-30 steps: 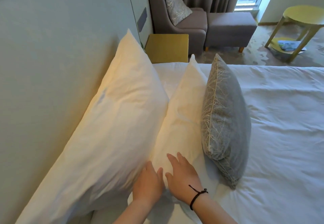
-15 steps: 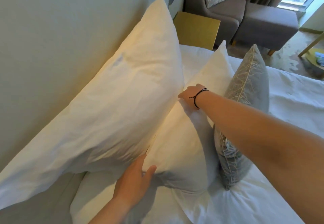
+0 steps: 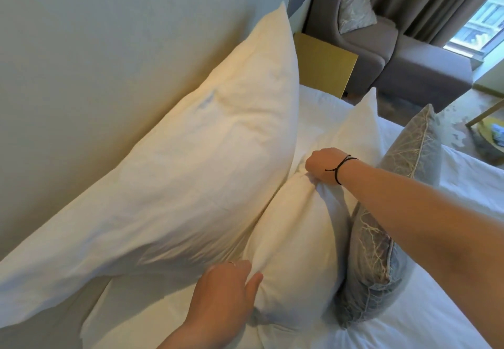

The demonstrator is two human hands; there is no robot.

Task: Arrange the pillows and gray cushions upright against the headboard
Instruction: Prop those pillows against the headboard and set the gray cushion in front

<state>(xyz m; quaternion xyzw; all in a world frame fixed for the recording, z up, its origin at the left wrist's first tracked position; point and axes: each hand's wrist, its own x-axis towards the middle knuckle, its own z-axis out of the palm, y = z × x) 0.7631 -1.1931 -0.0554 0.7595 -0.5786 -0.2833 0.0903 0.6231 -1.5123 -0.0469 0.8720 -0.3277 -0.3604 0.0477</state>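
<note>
A large white pillow (image 3: 177, 179) leans upright against the pale headboard (image 3: 95, 62). In front of it stands a smaller white pillow (image 3: 302, 245). My right hand (image 3: 323, 167) grips the top edge of that smaller pillow, bunching the fabric. My left hand (image 3: 226, 291) rests at the pillow's lower near corner, fingers tucked between the two white pillows. A gray cushion (image 3: 387, 228) with a pale leaf pattern stands upright on the far side of the smaller pillow, partly hidden by my right forearm.
The white bed sheet (image 3: 469, 185) spreads to the right. A yellow bedside table (image 3: 324, 62) stands past the pillows. Behind it are a gray armchair (image 3: 365, 40) with a patterned cushion, a footstool (image 3: 425, 73), curtains and a window.
My right hand has closed on the smaller pillow's top edge and the pillow has bulged upward. My left hand has pushed further into the gap at its lower corner.
</note>
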